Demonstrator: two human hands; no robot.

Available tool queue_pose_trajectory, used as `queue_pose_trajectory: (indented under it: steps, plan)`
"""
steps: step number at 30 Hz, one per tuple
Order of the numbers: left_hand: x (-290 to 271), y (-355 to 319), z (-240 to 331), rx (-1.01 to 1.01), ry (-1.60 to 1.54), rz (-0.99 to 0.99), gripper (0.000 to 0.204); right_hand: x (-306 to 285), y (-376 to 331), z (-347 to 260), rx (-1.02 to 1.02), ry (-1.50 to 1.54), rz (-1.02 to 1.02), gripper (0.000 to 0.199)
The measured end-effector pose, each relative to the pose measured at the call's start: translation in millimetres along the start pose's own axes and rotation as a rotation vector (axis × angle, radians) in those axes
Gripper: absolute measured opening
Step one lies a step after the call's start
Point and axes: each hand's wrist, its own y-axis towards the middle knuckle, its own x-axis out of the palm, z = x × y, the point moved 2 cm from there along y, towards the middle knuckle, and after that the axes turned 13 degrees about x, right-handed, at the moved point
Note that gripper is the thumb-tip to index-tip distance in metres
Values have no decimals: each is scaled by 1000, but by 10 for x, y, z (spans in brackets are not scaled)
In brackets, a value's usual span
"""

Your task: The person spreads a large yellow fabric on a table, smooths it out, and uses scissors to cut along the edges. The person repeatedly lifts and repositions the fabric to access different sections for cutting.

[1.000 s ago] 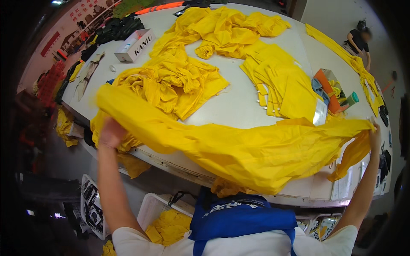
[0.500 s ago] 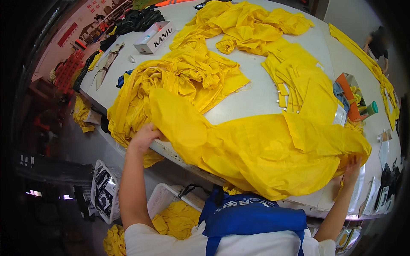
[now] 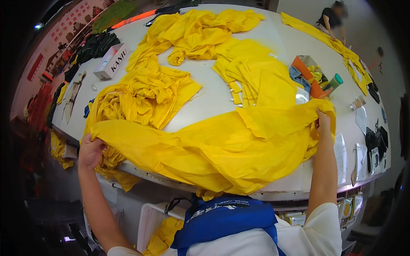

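A wide piece of thin yellow fabric (image 3: 222, 149) is stretched between my hands along the near edge of the table, its lower part sagging toward me. My left hand (image 3: 91, 152) pinches its left end, beside a crumpled heap of yellow fabric (image 3: 141, 91). At the other end, my right hand (image 3: 323, 122) is closed on the upper right corner, the fingers partly behind the cloth. Behind the stretched piece lies a fanned stack of yellow pieces (image 3: 260, 79) with small white tabs along its left side.
A white box (image 3: 112, 62) stands far left. To the right are an orange-and-brown open box (image 3: 311, 79), a green cylinder (image 3: 335, 81), a small jar (image 3: 358, 102) and papers (image 3: 341, 158). Below the table sits a white basket (image 3: 149, 222) with yellow fabric. Another person (image 3: 331, 19) works across the table.
My hands have spread wider, the left going outward and the right rising, so the yellow fabric is pulled longer. The whole view has shifted, with the table's things now further left.
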Motion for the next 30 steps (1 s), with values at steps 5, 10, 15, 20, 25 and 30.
queue_pose_trajectory:
  steps: [5, 10, 15, 20, 25, 30]
  plan:
    - [-1037, 41, 626, 141, 68, 230, 15, -346, -441, -820, -300, 500, -210, 22]
    - [-1646, 261, 1332, 6, 728, 296, 11, -1263, -854, -1770, -495, 395, -181, 21]
    - [-2412, 323, 2381, 543, 198, 508, 24, -2033, -2053, -2941, -1061, 725, -21, 24]
    - [-2872, 212, 2643, 612, 321, 629, 21, -1067, -3047, -2799, -1223, 374, 146, 24]
    - [-2104, 897, 2277, 470, 502, 650, 26, 252, -2321, -2823, -1225, -377, 172, 24]
    - [-1557, 1343, 1758, 429, -16, 409, 18, 1176, -1415, -3178, -1218, -924, 205, 25]
